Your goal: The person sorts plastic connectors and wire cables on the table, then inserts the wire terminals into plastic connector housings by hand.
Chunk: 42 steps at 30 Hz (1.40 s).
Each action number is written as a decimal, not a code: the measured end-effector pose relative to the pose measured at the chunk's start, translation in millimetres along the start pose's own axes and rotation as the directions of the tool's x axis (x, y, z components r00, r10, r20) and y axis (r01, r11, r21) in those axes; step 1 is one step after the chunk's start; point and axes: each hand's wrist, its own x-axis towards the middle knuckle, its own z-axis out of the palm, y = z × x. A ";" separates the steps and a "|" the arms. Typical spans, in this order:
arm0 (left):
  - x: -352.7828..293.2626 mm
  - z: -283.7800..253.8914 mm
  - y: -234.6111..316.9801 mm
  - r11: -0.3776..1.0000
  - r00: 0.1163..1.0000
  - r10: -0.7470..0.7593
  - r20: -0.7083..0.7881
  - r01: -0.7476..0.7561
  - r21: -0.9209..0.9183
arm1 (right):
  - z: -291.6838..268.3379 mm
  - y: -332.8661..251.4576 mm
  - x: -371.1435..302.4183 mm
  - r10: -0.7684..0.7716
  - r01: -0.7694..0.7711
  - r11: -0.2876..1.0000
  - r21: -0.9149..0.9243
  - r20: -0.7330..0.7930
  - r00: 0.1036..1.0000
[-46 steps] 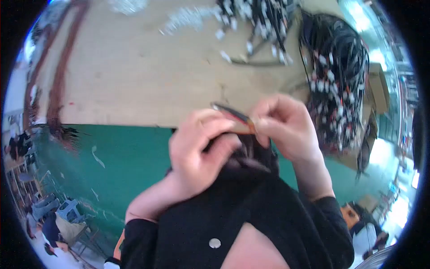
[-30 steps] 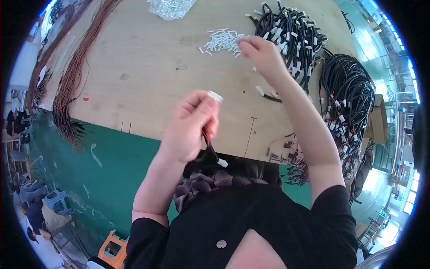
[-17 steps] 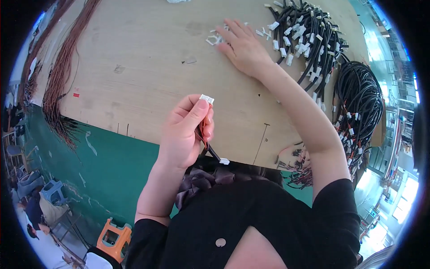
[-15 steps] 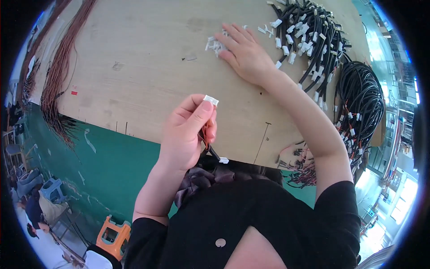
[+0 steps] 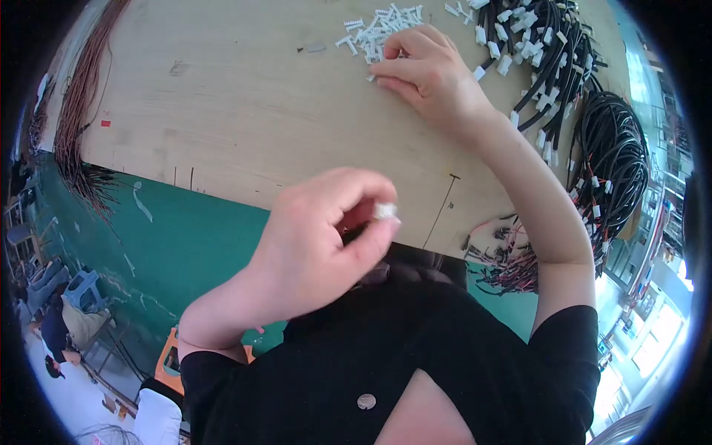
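1. Fingers of the right hand (image 5: 434, 74) have been curled inward at the top centre of the frame, where half a second ago the hand was spread flat over the small white pieces (image 5: 393, 22); most of that pile has thus been uncovered.
2. The left hand (image 5: 322, 230) has been rolled over in the middle of the frame, so that the white connector (image 5: 385, 211) is now pointed toward the right, and the wires that were seen below it are hidden by the hand.
3. By this change, it may be judged, spreading and sorting through the pile has given way to the picking of a single piece, while the connector is kept ready in the other hand.
4. The connector is pinched between the left thumb and forefinger, its pale end left showing at the fingertips, near the centre of the frame and above the front edge of the tabletop (image 5: 222, 96).
5. The right thumb and forefinger are brought close together at the pile's lower right edge (a bit of white is shown just beneath their tips); whether a piece is gripped there cannot be told.
6. The rest of the pile is left beyond those fingers, upward and to the left, with the black cables (image 5: 552, 63) bunched to its right at the upper right.
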 end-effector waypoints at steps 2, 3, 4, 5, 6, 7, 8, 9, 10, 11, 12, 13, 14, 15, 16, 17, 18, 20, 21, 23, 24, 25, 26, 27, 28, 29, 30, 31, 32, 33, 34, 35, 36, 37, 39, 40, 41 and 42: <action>-0.5 1.1 1.3 0.978 0.985 -0.169 -0.029 0.164 -0.133 | 2.1 0.2 2.4 -0.108 0.108 0.994 0.005 -0.030 0.994; 2.8 -3.6 -0.7 0.926 0.969 -0.246 0.016 0.239 -0.292 | -0.7 -1.6 3.3 -0.099 0.099 0.995 0.014 -0.031 0.995; 3.8 -8.4 -3.5 0.841 0.945 -0.321 0.067 0.317 -0.438 | -7.5 -9.3 10.9 -0.109 0.113 0.992 -0.055 0.077 0.991; 6.5 -13.5 -7.2 0.750 0.936 -0.334 0.112 0.336 -0.570 | -10.1 -13.1 15.7 -0.110 0.134 0.983 -0.126 0.182 0.977; 7.3 -15.4 -8.8 0.750 0.930 -0.349 0.114 0.350 -0.561 | -8.0 -14.2 13.7 -0.103 0.124 0.986 -0.114 0.175 0.979; 7.5 -16.9 -8.6 0.682 0.929 -0.339 0.146 0.350 -0.642 | -6.8 -14.0 12.2 -0.121 0.142 0.977 -0.156 0.140 0.983; 7.9 -17.8 -8.5 0.606 0.928 -0.326 0.177 0.350 -0.715 | -5.3 -13.2 10.0 -0.137 0.156 0.967 -0.200 0.105 0.985; 8.9 -18.2 -9.3 0.533 0.934 -0.290 0.207 0.338 -0.776 | -1.0 -8.5 7.6 -0.130 0.146 0.971 -0.192 0.095 0.987; 8.8 -16.8 -10.4 0.534 0.930 -0.301 0.211 0.347 -0.771 | 1.7 -7.1 9.9 -0.238 0.216 0.940 -0.264 -0.053 0.970; 9.4 -14.1 -11.4 0.493 0.930 -0.298 0.213 0.341 -0.800 | 2.4 -7.8 9.5 -0.346 0.266 0.898 -0.350 -0.190 0.919; 10.4 -10.9 -12.0 0.450 0.931 -0.293 0.219 0.337 -0.827 | -6.3 -9.4 0.8 -0.331 0.251 0.903 -0.348 -0.193 0.924; 5.8 -10.7 -15.1 0.443 0.928 -0.310 0.207 0.333 -0.832 | -30.9 -36.0 9.8 0.126 -0.124 0.992 0.025 -0.132 0.983; 2.6 -7.2 -15.3 0.430 0.931 -0.304 0.202 0.323 -0.843 | -49.1 -53.0 9.8 0.526 -0.524 0.790 0.318 0.085 0.846; 0.5 -3.1 -15.5 0.415 0.934 -0.299 0.198 0.314 -0.854 | -52.1 -54.6 3.0 0.652 -0.625 0.603 0.496 0.145 0.744; -2.0 0.4 -14.9 0.407 0.931 -0.302 0.206 0.321 -0.855 | -58.7 -62.0 -2.4 0.658 -0.634 0.597 0.492 0.152 0.738; -2.5 5.1 -13.2 0.400 0.931 -0.306 0.196 0.313 -0.861 | -70.1 -71.9 -9.3 0.743 -0.703 0.418 0.575 0.229 0.629; -3.4 9.7 -11.7 0.393 0.932 -0.311 0.185 0.303 -0.868 | -78.7 -80.6 -16.3 0.799 -0.740 0.222 0.635 0.317 0.512; -3.0 20.5 -8.2 0.394 0.941 -0.282 0.185 0.289 -0.872 | -78.3 -90.6 -47.2 0.763 -0.583 0.114 0.804 0.305 0.570; -3.2 26.0 -7.0 0.404 0.952 -0.258 0.165 0.261 -0.877 | -77.9 -96.5 -61.7 0.720 -0.381 -0.009 0.925 0.271 0.640; -4.0 34.2 -7.3 0.415 0.955 -0.222 0.197 0.275 -0.867 | -78.7 -111.6 -76.5 0.753 -0.379 -0.021 0.925 0.264 0.603; -4.8 38.5 -6.9 0.433 0.959 -0.188 0.213 0.275 -0.859 | -81.1 -117.9 -82.3 0.774 -0.371 -0.034 0.928 0.259 0.578; -7.9 43.0 -6.2 0.430 0.958 -0.188 0.217 0.279 -0.859 | -85.4 -122.3 -88.0 0.754 -0.366 -0.068 0.928 0.288 0.591; -11.3 47.6 -4.6 0.468 0.964 -0.194 0.183 0.255 -0.846 | -89.1 -126.9 -92.3 0.756 -0.367 -0.069 0.928 0.289 0.588; -14.0 51.8 -3.6 0.507 0.969 -0.199 0.147 0.230 -0.831 | -92.7 -131.2 -96.4 0.738 -0.362 -0.076 0.929 0.297 0.606; -14.8 55.5 -2.7 0.511 0.968 -0.199 0.151 0.234 -0.827 | -95.7 -133.9 -100.4 0.722 -0.352 -0.084 0.932 0.300 0.623; -15.7 59.0 -2.1 0.541 0.976 -0.174 0.133 0.208 -0.815 | -96.5 -136.2 -103.9 0.723 -0.336 -0.050 0.941 0.266 0.637; -16.6 62.3 -1.2 0.570 0.982 -0.148 0.117 0.181 -0.801 | -97.0 -139.1 -106.3 0.726 -0.329 -0.051 0.943 0.261 0.636; -17.6 66.0 0.0 0.576 0.982 -0.150 0.118 0.184 -0.797 | -97.1 -142.0 -108.2 0.736 -0.334 -0.050 0.941 0.261 0.625; -18.6 69.8 1.4 0.626 0.987 -0.137 0.084 0.152 -0.765 | -97.7 -144.8 -110.4 0.746 -0.338 -0.048 0.940 0.259 0.614; -19.5 72.9 2.7 0.674 0.991 -0.120 0.051 0.119 -0.729 | -100.2 -147.7 -112.5 0.755 -0.404 0.079 0.911 0.210 0.622; -20.9 75.6 3.5 0.678 0.991 -0.121 0.054 0.123 -0.725 | -100.9 -148.1 -115.7 0.757 -0.399 0.076 0.914 0.207 0.620; -22.2 78.0 4.2 0.738 0.997 -0.070 0.024 0.068 -0.671 | -101.5 -148.4 -119.0 0.738 -0.447 0.233 0.864 0.143 0.659; -23.3 80.2 5.1 0.791 1.000 -0.016 -0.002 0.011 -0.612 | -102.3 -148.5 -122.1 0.709 -0.482 0.382 0.788 0.085 0.700; -25.1 83.3 7.5 0.794 1.000 -0.016 0.000 0.013 -0.608 | -103.9 -145.2 -123.2 0.630 -0.455 0.529 0.716 0.028 0.776; -27.6 90.4 12.3 0.851 0.993 -0.028 -0.112 -0.035 -0.525 | -101.8 -145.9 -125.2 0.616 -0.443 0.578 0.685 -0.009 0.788; -27.0 91.4 12.3 0.852 0.994 -0.027 -0.107 -0.033 -0.523 | -101.2 -145.8 -126.3 0.600 -0.436 0.626 0.646 -0.043 0.799; -26.6 92.2 11.9 0.858 0.995 0.010 -0.095 -0.057 -0.510 | -101.4 -145.4 -127.1 0.603 -0.437 0.626 0.646 -0.045 0.797; -26.2 92.7 11.8 0.864 0.995 0.047 -0.083 -0.082 -0.497 | -101.5 -144.9 -127.7 0.590 -0.432 0.645 0.631 -0.051 0.806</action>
